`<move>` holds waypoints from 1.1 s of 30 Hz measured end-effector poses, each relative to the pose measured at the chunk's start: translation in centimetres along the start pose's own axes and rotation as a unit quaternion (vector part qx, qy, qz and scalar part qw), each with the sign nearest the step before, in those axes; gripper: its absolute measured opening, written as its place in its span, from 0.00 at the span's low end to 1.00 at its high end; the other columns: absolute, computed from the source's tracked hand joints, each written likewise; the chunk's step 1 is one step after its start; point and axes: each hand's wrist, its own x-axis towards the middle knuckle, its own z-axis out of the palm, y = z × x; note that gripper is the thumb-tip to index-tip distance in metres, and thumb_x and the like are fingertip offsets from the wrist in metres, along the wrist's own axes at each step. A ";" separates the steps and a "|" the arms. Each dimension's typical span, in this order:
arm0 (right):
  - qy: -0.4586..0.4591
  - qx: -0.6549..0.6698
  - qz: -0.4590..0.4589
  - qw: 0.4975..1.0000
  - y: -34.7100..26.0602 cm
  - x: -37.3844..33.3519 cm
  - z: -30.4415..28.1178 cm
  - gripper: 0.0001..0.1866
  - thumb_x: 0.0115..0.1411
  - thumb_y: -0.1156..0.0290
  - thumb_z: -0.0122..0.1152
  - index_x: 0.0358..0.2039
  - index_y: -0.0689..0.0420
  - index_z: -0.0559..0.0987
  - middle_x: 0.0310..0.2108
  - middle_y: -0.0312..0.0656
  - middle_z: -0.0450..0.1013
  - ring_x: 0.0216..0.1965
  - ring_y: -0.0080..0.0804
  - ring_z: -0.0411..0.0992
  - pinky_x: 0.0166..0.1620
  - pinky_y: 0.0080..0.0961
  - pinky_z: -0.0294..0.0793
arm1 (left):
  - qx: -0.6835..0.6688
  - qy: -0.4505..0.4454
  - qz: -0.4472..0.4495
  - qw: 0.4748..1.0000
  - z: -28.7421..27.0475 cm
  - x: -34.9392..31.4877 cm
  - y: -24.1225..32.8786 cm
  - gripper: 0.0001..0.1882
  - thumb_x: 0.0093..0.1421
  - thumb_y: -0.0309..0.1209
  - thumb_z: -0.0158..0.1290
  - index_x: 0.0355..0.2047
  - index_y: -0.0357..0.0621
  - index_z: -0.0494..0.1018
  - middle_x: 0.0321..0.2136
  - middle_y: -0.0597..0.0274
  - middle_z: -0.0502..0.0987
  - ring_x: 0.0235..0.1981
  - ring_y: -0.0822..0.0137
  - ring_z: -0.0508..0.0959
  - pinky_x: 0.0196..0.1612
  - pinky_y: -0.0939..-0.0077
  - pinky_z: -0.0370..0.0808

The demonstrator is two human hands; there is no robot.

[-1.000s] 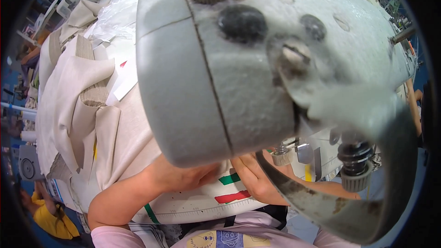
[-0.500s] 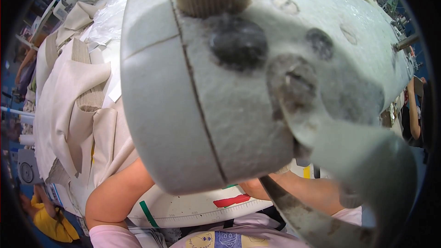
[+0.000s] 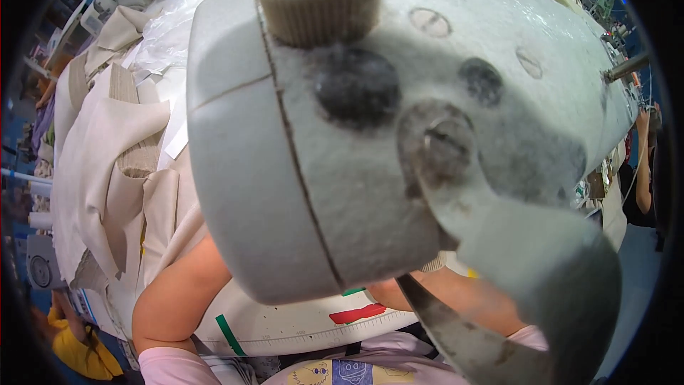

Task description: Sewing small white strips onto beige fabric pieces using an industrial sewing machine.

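Since half a second ago the grey sewing machine head [image 3: 370, 142] has swung closer still and now fills most of the head view, so that even less of the person's arms shows than a second ago, when both hands could be seen on the fabric under it. Only the left forearm [image 3: 174, 292] is visible now, coming up from the pink sleeve [image 3: 171, 367] at the lower edge and running under the machine's rounded end; the left hand itself is hidden behind the machine, so whether its fingers are clenched or released cannot be told. The right forearm [image 3: 456, 303] shows as a strip below the machine, between its underside and a blurred grey lever [image 3: 541, 278] that crosses in front; the right hand is hidden as well, and the state of its fingers cannot be told. Both arms lie over the white worktop [image 3: 299, 324], whose edge carries a ruled scale with a green tape mark [image 3: 229, 335] and a red tape mark [image 3: 367, 313]. Beige cloth pieces [image 3: 107, 164] are heaped on the worktop to the left of the machine, just beside the left forearm. A ribbed beige knob [image 3: 317, 0] sits on top of the machine. Another person's arm [image 3: 643, 164] shows at the far right edge.
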 end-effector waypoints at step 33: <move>-0.018 0.903 0.397 0.160 4.7 -4.5 -0.1 0.17 0.47 0.76 0.66 0.41 0.60 0.78 0.41 0.41 0.75 0.40 0.39 0.70 0.48 0.40 0.63 | 0.061 0.041 -0.537 0.840 -7.7 0.6 -11.4 0.26 0.56 0.36 0.57 0.51 0.32 0.69 0.53 0.40 0.71 0.50 0.43 0.75 0.52 0.56 0.74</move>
